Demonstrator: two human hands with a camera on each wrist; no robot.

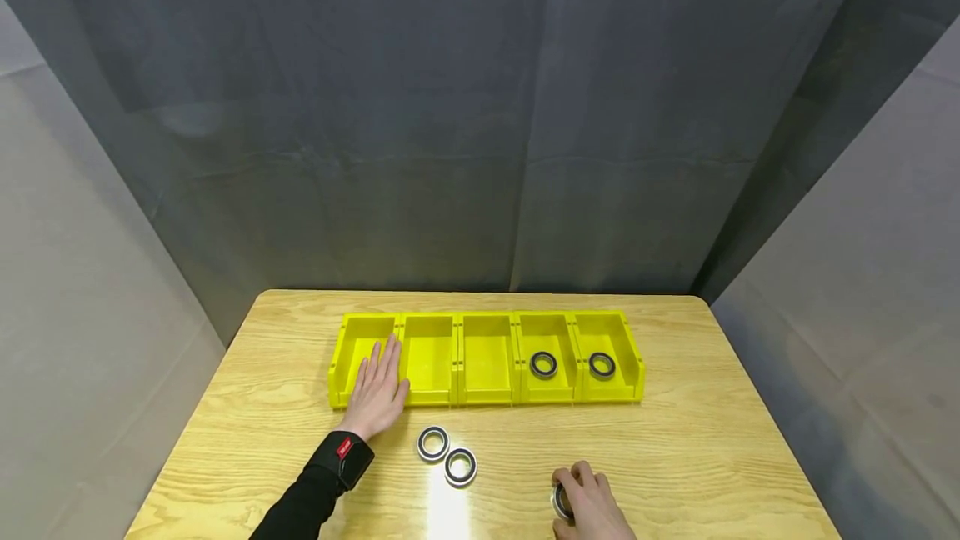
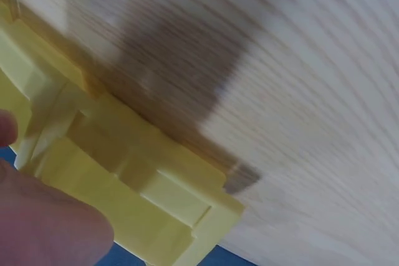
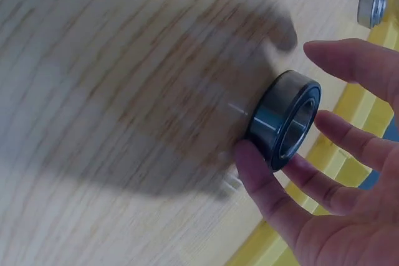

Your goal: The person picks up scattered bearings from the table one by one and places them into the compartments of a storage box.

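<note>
Right hand (image 1: 592, 508) held 1 bearing (image 1: 558, 502) between thumb and fingers, while left hand (image 1: 378, 397), straight-fingered, was farther from it.

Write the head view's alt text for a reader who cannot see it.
A person's right hand grips a bearing at a wooden table, while the left hand is over the two leftmost of five yellow bins. Two bearings lie on the table; the two rightmost bins hold one each.
</note>
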